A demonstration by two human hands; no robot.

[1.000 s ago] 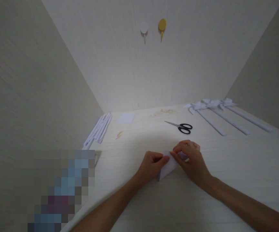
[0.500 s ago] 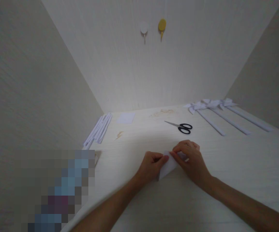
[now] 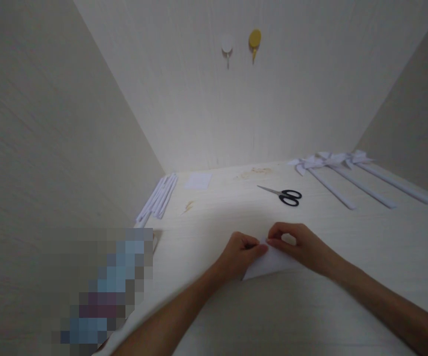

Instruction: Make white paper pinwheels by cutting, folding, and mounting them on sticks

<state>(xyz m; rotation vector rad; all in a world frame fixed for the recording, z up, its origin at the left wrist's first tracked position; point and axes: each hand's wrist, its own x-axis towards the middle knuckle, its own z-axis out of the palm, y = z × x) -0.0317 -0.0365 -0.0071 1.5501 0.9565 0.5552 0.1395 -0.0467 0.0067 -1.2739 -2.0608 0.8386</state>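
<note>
Paper [image 3: 273, 261], lower centre, pinched by left fingers [image 3: 261, 249] and right fingers [image 3: 282, 226]; scissors [image 3: 282, 193] above, white rolls [image 3: 166, 196] mid-left, three sticks [image 3: 362, 186] right.

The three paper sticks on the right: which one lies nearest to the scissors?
The leftmost stick, directly right of the scissors; the middle stick and the rightmost stick lie farther right.

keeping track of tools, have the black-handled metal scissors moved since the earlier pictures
No. Against the yellow oval wall hook, the scissors keep their place; both sit slightly farther right in the picture, so the view shifted.
</note>
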